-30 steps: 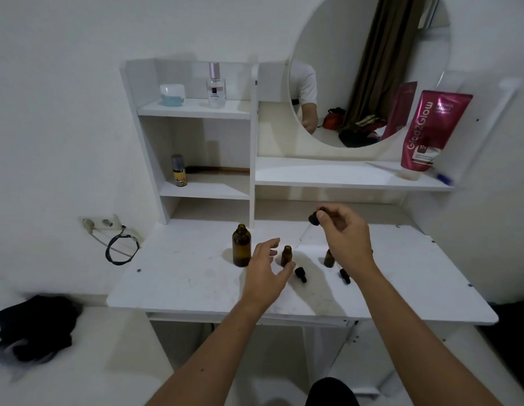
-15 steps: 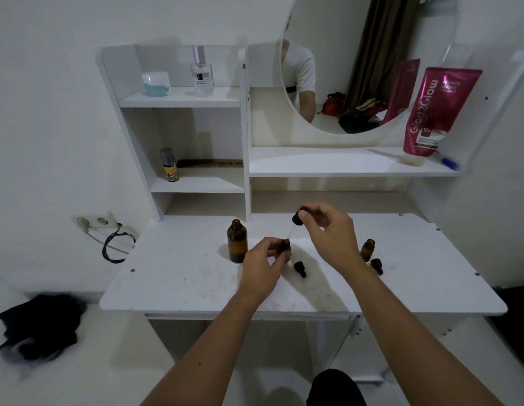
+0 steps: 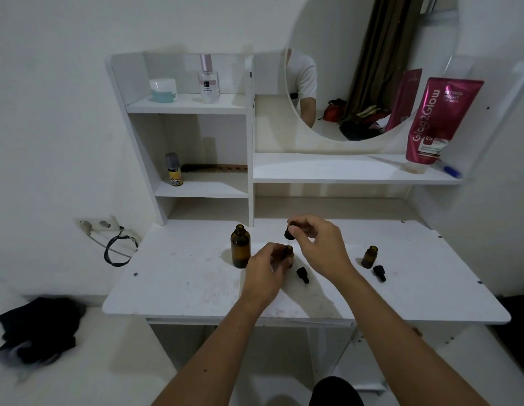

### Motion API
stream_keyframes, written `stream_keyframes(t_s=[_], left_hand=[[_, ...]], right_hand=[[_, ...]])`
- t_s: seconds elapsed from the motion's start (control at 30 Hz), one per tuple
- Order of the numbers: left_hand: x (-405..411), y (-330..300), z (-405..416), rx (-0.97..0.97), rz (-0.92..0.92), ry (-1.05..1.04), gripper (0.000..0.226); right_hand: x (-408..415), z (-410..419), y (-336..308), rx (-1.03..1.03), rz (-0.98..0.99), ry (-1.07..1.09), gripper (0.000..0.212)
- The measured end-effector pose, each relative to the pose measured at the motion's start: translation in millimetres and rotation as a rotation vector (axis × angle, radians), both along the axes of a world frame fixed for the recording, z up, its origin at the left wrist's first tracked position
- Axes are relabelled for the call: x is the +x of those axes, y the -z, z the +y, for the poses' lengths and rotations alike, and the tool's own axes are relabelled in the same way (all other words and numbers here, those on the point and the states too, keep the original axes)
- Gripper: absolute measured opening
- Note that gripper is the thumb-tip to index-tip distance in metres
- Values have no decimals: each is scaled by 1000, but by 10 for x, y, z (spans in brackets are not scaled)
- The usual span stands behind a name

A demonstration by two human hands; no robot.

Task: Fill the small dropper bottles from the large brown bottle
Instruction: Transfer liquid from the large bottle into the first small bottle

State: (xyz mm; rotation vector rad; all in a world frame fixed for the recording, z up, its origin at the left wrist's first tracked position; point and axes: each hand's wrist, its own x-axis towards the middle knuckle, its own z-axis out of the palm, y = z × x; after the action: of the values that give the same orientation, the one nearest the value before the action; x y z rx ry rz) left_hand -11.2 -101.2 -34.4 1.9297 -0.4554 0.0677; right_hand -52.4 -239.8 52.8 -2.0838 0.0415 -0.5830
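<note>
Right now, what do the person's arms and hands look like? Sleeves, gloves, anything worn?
Both forearms are bare up to the frame edge: no sleeves in direct view. The left hand and right hand have no gloves, and no rings, watch or bands show. A few small dark moles dot the left forearm. The mirror reflects a short white sleeve on one upper arm.

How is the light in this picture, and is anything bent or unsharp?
Head view: dim, soft light from above; faint shadows lie on the table beside the large bottle and under the hands. The wide lens bows the shelf and mirror edges. No strong glare; the dropper in the right hand is slightly unsharp.
</note>
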Motion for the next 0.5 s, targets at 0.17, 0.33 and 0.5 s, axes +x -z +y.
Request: stream_keyframes(t_s=[0.17, 0.33, 0.5], left_hand=[[-11, -29, -7, 1, 8, 1, 19], [-3, -85, 6, 15, 11, -9, 20], [-47, -43, 23, -24, 39, -4, 23]], right_hand=[[21, 10, 25, 15, 14, 70, 10], [50, 29, -77, 32, 36, 84, 11], [-20, 39, -104, 16, 33, 57, 15]])
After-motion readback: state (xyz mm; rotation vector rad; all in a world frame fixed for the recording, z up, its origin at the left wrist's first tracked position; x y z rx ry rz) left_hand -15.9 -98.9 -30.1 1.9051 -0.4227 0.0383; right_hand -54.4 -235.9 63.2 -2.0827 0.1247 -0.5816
